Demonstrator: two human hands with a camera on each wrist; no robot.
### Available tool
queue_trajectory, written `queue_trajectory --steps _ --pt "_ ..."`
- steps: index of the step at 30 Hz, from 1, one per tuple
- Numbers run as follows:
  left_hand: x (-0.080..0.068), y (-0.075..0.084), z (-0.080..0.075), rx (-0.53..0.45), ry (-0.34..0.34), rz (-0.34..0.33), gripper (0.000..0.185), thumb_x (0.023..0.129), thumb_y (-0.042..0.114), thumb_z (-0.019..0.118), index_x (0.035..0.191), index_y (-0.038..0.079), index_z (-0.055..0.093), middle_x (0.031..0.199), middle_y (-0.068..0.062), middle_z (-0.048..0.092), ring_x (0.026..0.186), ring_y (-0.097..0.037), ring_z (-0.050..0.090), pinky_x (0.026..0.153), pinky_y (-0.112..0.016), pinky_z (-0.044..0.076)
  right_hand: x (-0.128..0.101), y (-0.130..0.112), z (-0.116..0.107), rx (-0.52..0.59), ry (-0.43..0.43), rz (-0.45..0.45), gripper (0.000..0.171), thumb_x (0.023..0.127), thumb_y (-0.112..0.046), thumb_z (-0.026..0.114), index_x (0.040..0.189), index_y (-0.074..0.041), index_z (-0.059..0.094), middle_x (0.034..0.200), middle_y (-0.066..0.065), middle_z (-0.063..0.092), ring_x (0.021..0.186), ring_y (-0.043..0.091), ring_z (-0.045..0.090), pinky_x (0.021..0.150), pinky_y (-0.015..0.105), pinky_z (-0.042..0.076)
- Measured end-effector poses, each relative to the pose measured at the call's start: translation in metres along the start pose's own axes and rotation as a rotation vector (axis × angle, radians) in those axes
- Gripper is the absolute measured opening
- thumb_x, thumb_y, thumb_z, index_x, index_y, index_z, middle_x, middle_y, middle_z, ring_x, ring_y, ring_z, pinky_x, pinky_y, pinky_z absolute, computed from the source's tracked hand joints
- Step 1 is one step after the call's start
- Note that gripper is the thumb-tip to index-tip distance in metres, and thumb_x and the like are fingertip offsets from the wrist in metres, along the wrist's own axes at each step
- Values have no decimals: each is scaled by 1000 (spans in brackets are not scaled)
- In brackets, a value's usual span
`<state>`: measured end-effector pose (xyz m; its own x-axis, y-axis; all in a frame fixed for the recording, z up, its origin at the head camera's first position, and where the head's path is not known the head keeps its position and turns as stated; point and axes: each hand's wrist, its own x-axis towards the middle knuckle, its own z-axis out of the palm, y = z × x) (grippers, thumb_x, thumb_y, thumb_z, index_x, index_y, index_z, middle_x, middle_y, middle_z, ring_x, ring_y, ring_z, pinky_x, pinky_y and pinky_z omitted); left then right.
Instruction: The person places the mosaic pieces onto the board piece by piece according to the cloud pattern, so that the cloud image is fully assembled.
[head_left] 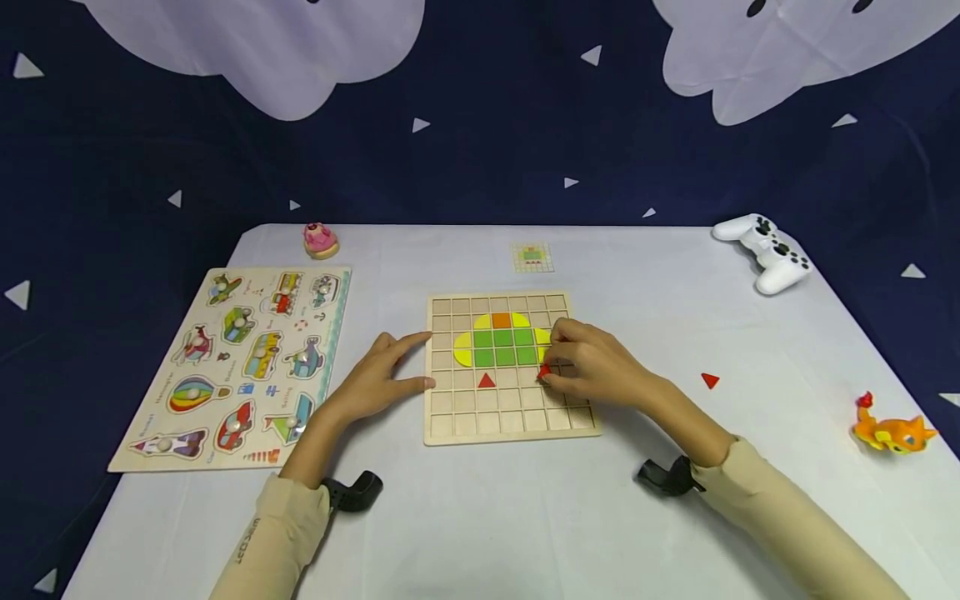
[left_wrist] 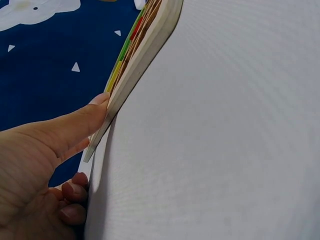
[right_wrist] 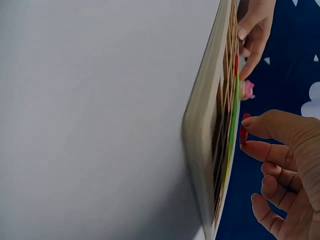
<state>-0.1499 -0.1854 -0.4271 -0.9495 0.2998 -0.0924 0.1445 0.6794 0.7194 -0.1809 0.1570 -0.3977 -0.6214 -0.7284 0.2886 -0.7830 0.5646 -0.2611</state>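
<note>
A wooden grid board (head_left: 513, 427) lies in the middle of the table. Yellow, green and orange pieces form a shape in its squares, and a red triangle (head_left: 487, 381) sits in a lower row. My left hand (head_left: 372, 377) touches the board's left edge with outstretched thumb and index finger. Over the right part of the grid, my right hand (head_left: 600, 367) pinches another red triangle piece (right_wrist: 244, 131) between thumb and index finger. The right wrist view shows this piece just above the board surface, its other fingers loosely bent.
One more red triangle (head_left: 710, 381) lies on the table right of the board. Behind the board is a small pattern card (head_left: 532, 257). A peg puzzle (head_left: 247, 367) and pink toy (head_left: 321, 241) are at left; a white game controller (head_left: 765, 252) and orange toy (head_left: 892, 433) at right.
</note>
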Motion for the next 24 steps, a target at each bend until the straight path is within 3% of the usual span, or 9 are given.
queue_trajectory --steps 11,24 --pt "1 -1 1 -5 -2 -1 74 87 35 76 152 20 43 96 -8 38 81 -20 38 75 -36 33 26 -22 12 12 -66 -16 12 82 -23 80 87 -12 78 89 -2 52 79 12 48 72 30 44" --pt "1 -4 1 -10 2 -6 74 87 37 76 151 22 43 96 -8 38 82 -20 39 75 -36 33 32 -28 22 -32 -117 -16 11 84 -19 80 91 -11 78 93 -1 58 82 12 51 80 34 45"
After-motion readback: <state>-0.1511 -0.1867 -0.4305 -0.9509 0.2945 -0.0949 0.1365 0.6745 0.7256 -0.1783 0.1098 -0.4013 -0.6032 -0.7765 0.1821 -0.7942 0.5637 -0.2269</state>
